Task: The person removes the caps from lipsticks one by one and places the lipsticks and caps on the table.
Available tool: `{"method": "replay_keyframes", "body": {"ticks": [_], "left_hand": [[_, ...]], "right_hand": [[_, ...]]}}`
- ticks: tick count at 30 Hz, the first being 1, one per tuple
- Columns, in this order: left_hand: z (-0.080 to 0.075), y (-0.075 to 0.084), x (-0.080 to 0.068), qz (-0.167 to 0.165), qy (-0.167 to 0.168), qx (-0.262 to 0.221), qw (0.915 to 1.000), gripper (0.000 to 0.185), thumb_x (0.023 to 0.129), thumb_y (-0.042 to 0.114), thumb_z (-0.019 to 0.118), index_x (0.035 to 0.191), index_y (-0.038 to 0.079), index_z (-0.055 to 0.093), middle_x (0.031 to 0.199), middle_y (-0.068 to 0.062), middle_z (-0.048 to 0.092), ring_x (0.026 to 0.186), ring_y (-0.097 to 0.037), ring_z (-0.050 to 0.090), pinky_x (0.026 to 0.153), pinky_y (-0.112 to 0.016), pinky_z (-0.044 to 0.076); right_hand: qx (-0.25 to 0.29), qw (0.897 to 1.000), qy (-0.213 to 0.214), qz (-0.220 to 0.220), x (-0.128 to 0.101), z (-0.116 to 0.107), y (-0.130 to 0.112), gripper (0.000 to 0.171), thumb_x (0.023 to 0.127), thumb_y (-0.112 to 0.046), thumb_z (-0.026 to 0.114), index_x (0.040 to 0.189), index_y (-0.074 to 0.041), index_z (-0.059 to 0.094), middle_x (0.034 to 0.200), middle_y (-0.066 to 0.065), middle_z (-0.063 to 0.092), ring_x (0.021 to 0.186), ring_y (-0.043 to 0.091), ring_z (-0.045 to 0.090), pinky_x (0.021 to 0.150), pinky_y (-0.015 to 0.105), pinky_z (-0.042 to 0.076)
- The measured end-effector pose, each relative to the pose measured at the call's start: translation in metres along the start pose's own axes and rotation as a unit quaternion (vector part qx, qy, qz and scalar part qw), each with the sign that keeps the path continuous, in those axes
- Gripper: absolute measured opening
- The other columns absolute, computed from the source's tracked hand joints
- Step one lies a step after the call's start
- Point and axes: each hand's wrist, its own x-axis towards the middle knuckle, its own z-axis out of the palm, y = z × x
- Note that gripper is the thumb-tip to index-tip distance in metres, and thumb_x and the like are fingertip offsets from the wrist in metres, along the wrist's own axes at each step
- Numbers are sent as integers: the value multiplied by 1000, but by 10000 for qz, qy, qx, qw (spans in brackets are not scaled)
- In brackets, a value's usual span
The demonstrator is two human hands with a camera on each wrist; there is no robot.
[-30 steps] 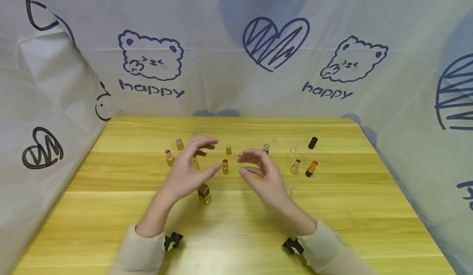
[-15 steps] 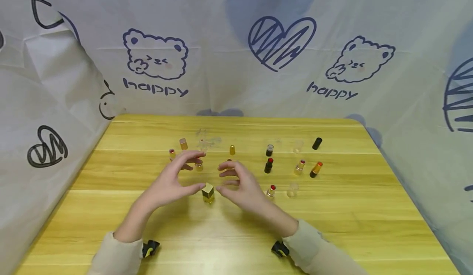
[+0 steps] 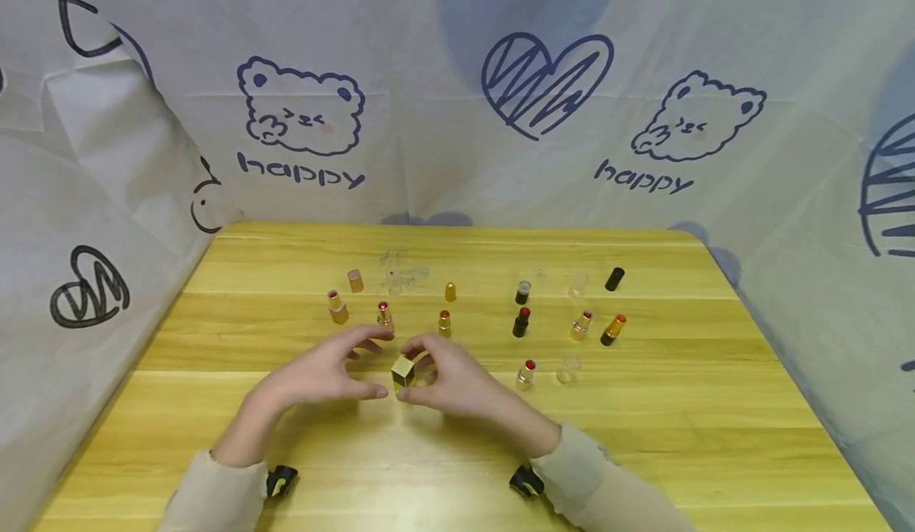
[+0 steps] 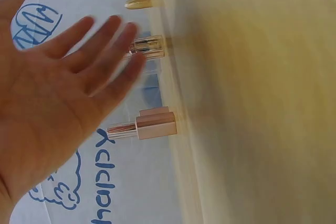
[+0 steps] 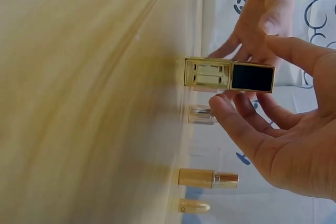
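Note:
A square gold lipstick tube with a dark panel on its cap (image 3: 403,373) stands upright on the table between the two hands. My right hand (image 3: 457,381) is curved around its right side. In the right wrist view a gap shows between that thumb (image 5: 286,48) and the tube (image 5: 210,74), with the fingertips close by its other side. To the left, my left hand (image 3: 322,369) is held with fingers spread and nothing in them. Just beyond the left fingertips stands an uncapped lipstick with a red tip (image 3: 384,314).
Behind the hands, uncapped lipsticks stand in a row: a pink one (image 3: 338,308), a gold one (image 3: 445,323), a black one (image 3: 522,321). Another red lipstick (image 3: 526,375) and a clear cap (image 3: 569,369) are at right. A black cap (image 3: 615,279) stands farther back.
Both hands have drawn back toward the person and left, down from the row of lipsticks to the square tube. The right hand has come around the tube, which stays in place.

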Motion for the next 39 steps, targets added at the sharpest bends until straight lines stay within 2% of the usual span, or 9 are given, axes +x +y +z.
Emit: {"method": "replay_keyframes", "body": {"ticks": [4, 8, 16, 21, 26, 31, 39], "left_hand": [[-2, -1, 2, -129, -353, 84, 9993, 85, 84, 38, 87, 151, 2, 47, 150, -18, 53, 134, -41, 53, 110, -60, 44], [-5, -2, 6, -137, -566, 87, 9983, 84, 84, 34, 88, 149, -1, 49, 150, -21, 53, 133, -44, 53, 111, -60, 43], [-14, -1, 14, -226, -842, -188, 9960, 82, 84, 26, 89, 150, 0, 48, 149, -20, 53, 135, -47, 51, 112, -60, 43], [-16, 1, 18, -261, -1000, -440, 9937, 80, 84, 23, 88, 149, 0, 48, 149, -19, 53, 133, -44, 54, 109, -57, 48], [-15, 3, 23, -79, -877, -726, 9935, 73, 87, 23, 86, 147, 1, 50, 147, -16, 55, 129, -38, 58, 106, -53, 52], [-13, 4, 26, 182, -625, -965, 9932, 67, 89, 20, 85, 144, 1, 52, 142, -16, 55, 123, -34, 61, 102, -48, 55], [-10, 11, 26, 196, -313, -1198, 9921, 64, 89, 15, 84, 142, 1, 52, 134, -17, 59, 118, -31, 62, 95, -32, 58]], "right_hand": [[-65, 9999, -14, 110, 0, 2, -1, 51, 90, -20, 83, 133, -8, 59, 129, 5, 60, 112, 25, 64, 89, 28, 58], [-93, 9999, 44, 109, 1, 3, 0, 46, 91, -18, 83, 129, -8, 60, 125, 4, 62, 109, 25, 66, 85, 21, 56], [-21, 9999, 96, 95, 4, 4, 0, 35, 97, -17, 76, 126, -6, 62, 113, 4, 67, 102, 19, 69, 84, 22, 57], [332, 9991, 202, 183, 3, 2, 1, 33, 99, -17, 72, 128, -5, 61, 118, 6, 66, 105, 18, 68, 87, 25, 58], [878, 9944, 553, 174, 2, 0, 1, 32, 100, -18, 70, 128, -5, 61, 122, 9, 65, 111, 23, 67, 92, 31, 59], [1455, 9848, 944, 52, 1, -2, 0, 32, 99, -17, 71, 126, -4, 61, 123, 12, 65, 113, 27, 67, 92, 35, 60], [1984, 9688, 1473, -212, 0, -3, -6, 30, 97, -8, 70, 125, -2, 60, 124, 15, 64, 112, 28, 67, 84, 29, 60]]}}
